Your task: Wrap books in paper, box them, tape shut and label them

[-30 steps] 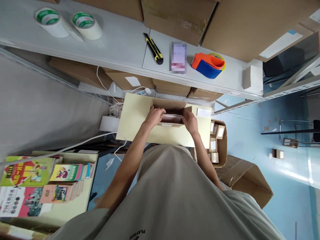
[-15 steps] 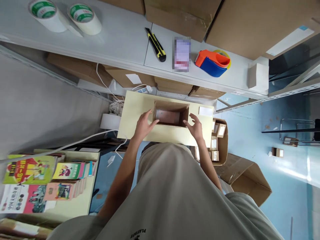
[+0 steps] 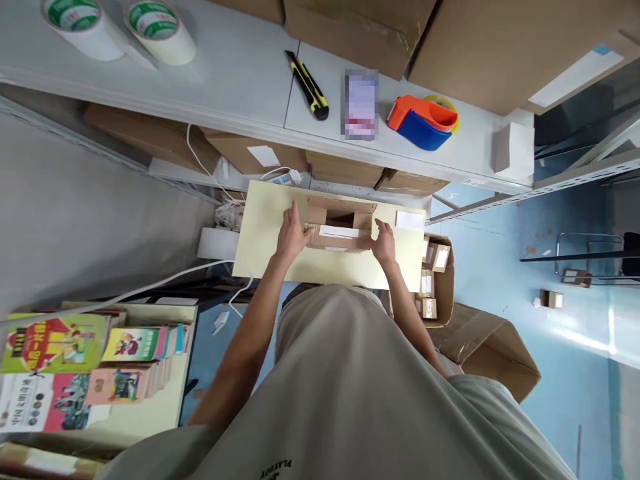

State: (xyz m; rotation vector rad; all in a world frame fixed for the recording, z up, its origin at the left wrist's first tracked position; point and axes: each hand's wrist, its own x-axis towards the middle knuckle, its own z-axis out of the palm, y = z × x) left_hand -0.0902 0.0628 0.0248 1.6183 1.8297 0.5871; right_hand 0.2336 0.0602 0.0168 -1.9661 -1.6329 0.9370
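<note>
A small cardboard box (image 3: 340,244) sits on the pale yellow board in front of me. Its end flaps are turned inward, and the near flap with a white strip (image 3: 345,231) is folded partly over the top. A dark gap shows between the flaps; the contents are hidden. My left hand (image 3: 293,232) is at the box's left end, fingers stretched out and thumb by the near flap's corner. At the right end, my right hand (image 3: 383,244) has its fingers apart and its thumb against or very near the box edge. Neither hand is wrapped round the box.
On the grey shelf (image 3: 225,87) ahead are tape rolls (image 3: 160,33), a box cutter (image 3: 307,87), a blurred flat item (image 3: 361,105) and a tape dispenser (image 3: 425,121). Small boxes fill a carton (image 3: 447,287) at right. Books (image 3: 125,343) lie at left, near a white cable (image 3: 165,287).
The box's end flaps and near flap have come inward, covering most of the pinkish item seen inside before. Both hands have stayed at the box's ends, with their fingers turned more forward.
</note>
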